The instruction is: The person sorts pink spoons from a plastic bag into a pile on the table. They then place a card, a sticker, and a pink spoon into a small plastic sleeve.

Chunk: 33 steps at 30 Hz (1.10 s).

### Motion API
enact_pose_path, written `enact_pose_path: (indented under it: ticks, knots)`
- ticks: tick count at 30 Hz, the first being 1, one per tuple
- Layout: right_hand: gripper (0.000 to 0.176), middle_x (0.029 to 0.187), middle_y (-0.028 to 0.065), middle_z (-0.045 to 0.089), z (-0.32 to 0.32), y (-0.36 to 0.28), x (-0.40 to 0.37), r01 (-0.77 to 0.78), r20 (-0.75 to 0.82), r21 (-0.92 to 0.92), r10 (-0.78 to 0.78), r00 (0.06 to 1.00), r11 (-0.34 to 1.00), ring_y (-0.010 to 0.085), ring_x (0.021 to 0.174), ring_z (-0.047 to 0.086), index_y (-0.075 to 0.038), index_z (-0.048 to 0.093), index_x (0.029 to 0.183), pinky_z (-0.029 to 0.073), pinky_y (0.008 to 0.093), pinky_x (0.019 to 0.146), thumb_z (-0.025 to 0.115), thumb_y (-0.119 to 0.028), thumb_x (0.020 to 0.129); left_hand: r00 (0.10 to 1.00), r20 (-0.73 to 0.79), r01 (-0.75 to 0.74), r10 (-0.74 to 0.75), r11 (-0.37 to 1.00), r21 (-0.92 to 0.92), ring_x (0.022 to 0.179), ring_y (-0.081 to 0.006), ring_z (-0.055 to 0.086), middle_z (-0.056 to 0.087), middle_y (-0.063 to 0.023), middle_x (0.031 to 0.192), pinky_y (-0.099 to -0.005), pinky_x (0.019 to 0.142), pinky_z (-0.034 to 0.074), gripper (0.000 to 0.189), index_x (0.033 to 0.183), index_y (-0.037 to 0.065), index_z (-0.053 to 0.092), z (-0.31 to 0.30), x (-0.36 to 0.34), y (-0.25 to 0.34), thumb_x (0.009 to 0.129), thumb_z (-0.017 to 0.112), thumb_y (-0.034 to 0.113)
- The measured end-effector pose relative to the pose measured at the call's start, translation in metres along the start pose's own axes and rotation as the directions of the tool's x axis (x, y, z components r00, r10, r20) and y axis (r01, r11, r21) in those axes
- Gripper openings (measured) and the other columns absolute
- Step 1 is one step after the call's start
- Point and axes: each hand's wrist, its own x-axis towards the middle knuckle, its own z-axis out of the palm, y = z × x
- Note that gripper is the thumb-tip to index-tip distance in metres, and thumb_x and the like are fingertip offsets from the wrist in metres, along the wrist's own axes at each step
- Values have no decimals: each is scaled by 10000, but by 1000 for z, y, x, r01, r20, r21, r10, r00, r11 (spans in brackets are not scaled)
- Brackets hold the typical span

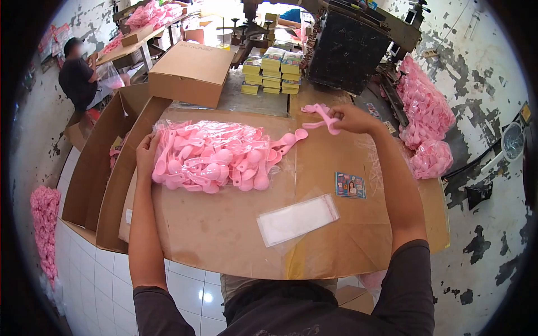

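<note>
Nearest: empty clear sleeve (pixel 297 218) lies flat on the cardboard sheet (pixel 224 235), near its front edge. It is light, so a sweep of a forearm could slide it off. Picture card (pixel 350 185) sits just beyond it, loose, same risk.

Mid: spoon bag (pixel 210 155) lies on its side, mouth open to the right, with some spoons already spilling from the opening. Left hand (pixel 147 150) has its fingers curled on the bag's left end. A push or lift there could tip more spoons out across the sheet.

Right hand (pixel 350 119) pinches a few loose spoons (pixel 320 115) by their handles, fanned and held over the sheet's far side. The grip looks loose and one could slip out.

Far: brown box (pixel 190 73), yellow packs (pixel 272 70), another person (pixel 78 78), all well apart.
</note>
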Motion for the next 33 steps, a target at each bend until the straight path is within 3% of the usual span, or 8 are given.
enact_pose_path:
  ticks: [3,6,12,17,24,26,28,33]
  knots:
    - [403,1029,149,713,0,32,24,51,-156,33,-45,987,998,212,973,668,-8,691,1145,519,354,847,765,-217,809,1000,-2,9,-9,1000,26,912,-64,617,711,-9,1009,-214,816,482,298,1130,-20,720,0,1,1,1015,652,247]
    - [449,1187,170,691,23,30,39,-46,-600,-354,-189,777,934,312,1109,649,-47,676,1214,511,417,947,761,-223,809,1000,6,19,-19,1000,14,914,-63,616,711,-8,1011,-215,818,482,302,1131,-20,720,-1,1,-3,1013,655,251]
    - [339,1190,162,652,90,-63,3,484,-235,-332,-568,788,809,360,1145,611,-49,658,1180,476,434,1006,664,-35,841,1000,14,17,-17,1000,-4,905,-63,608,707,-8,1005,-215,805,480,293,1128,-22,718,-1,0,2,1014,652,240]
    - [286,1197,136,654,96,-32,2,283,-107,-203,-308,945,937,342,1157,601,-43,685,1096,460,418,1041,609,54,837,1000,-13,24,-24,1000,-3,877,-55,589,695,-2,977,-211,778,473,266,1105,-34,714,3,-2,7,1010,655,207]
    - [291,1254,163,620,91,28,49,322,-592,57,-228,773,945,329,1152,606,-22,690,1129,468,411,1019,612,0,850,1000,-1,24,-24,998,58,919,-75,612,706,-22,1012,-230,810,482,320,1133,-29,713,-2,0,1,1015,655,262]
    - [287,1265,169,612,105,-12,32,278,-518,-248,-369,772,928,331,1167,598,-19,680,1143,475,410,1013,610,-27,865,999,-12,32,-31,994,105,920,-78,614,707,-26,1015,-234,810,484,322,1135,-30,713,-2,-1,3,1014,656,263]
    - [323,1332,167,559,105,-66,10,369,-162,16,-361,918,929,330,1176,592,-42,662,1195,493,398,992,634,-47,873,1000,-6,28,-28,997,69,923,-80,616,708,-28,1018,-236,813,485,322,1137,-31,712,-2,0,-1,1016,654,262]
    - [313,1226,160,612,136,-105,-16,567,-145,56,-555,819,822,323,1089,637,-33,679,1169,521,399,941,713,-80,862,1000,-2,19,-19,999,32,923,-80,616,709,-30,1020,-237,812,486,325,1140,-32,712,-2,0,-5,1019,649,263]
